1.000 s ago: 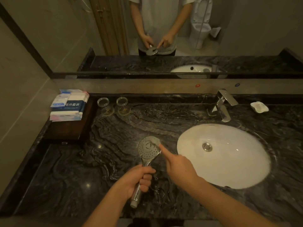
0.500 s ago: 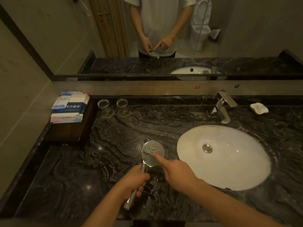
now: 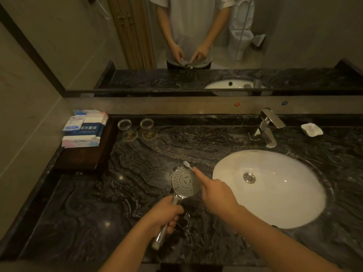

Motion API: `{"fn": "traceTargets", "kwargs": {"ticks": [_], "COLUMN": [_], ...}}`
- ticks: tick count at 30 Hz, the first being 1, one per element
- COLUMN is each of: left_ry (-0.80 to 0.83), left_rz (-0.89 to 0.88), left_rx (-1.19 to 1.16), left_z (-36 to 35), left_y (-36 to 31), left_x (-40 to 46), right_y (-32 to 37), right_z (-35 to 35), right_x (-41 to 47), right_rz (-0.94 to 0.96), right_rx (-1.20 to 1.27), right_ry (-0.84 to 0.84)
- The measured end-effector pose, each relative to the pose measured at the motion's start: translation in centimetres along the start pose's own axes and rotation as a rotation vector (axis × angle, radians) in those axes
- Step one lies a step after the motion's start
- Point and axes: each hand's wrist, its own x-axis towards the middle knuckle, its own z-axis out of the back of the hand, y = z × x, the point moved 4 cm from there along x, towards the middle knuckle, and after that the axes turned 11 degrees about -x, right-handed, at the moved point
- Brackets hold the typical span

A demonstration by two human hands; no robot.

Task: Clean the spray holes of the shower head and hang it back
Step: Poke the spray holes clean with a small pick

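Observation:
A chrome shower head [image 3: 183, 181] is held face up over the dark marble counter [image 3: 98, 203], left of the sink. My left hand [image 3: 165, 214] grips its handle, whose end sticks out below my fist. My right hand [image 3: 214, 191] holds a small white toothbrush [image 3: 187, 165] with the index finger stretched along it. The brush head lies at the upper right rim of the spray face, just past its edge. No hose is visible on the handle.
A white oval sink [image 3: 269, 187] with a chrome tap [image 3: 268, 127] lies to the right, a soap dish [image 3: 312, 129] beyond it. Two glass cups [image 3: 137, 127] and a wooden tray with packaged towels [image 3: 84, 128] stand at the back left. A mirror [image 3: 196, 36] spans the wall.
My right hand has swept the brush from the middle of the spray face up to its far rim. The shower head has tilted slightly in my left hand.

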Motion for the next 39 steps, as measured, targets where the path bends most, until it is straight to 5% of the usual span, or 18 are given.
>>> {"fn": "traceTargets", "kwargs": {"ticks": [6,11,17,22,27,31,36,39], "left_ry": [0.023,0.034,0.035,0.058,0.052,0.04,0.041,0.053], "left_rz": [0.03,0.04,0.036,0.045,0.051,0.045,0.065,0.081], "left_rx": [-0.045,-0.077,-0.05,-0.086,-0.1,-0.09,-0.142,-0.141], "left_z": [0.0,-0.4,0.0,-0.3,0.0,0.0,0.4,0.6], "left_y": [-0.1,-0.3,-0.5,-0.6,-0.5,-0.4,-0.2,0.0], "left_x": [0.1,0.2,0.4,0.4,0.9,0.9,1.1,1.2], "right_y": [1.5,-1.1,1.4,-0.5,1.9,-0.3,1.5,-0.3], "right_z": [-1.7,-0.4,-1.8,-0.2,-1.4,-0.9,-2.3,-2.2], "right_x": [-1.7,-0.1,-2.2,-0.5,-2.2,-0.5,-2.8,-1.4], "right_rz": [0.18,-0.05,0.156,-0.058,0.096,-0.083,0.037,-0.063], "right_rx": [-0.067,0.061,-0.008,0.076,-0.025,0.094,0.068,0.109], "right_ry": [0.069,-0.04,0.058,-0.039,0.052,-0.049,0.012,-0.035]}}
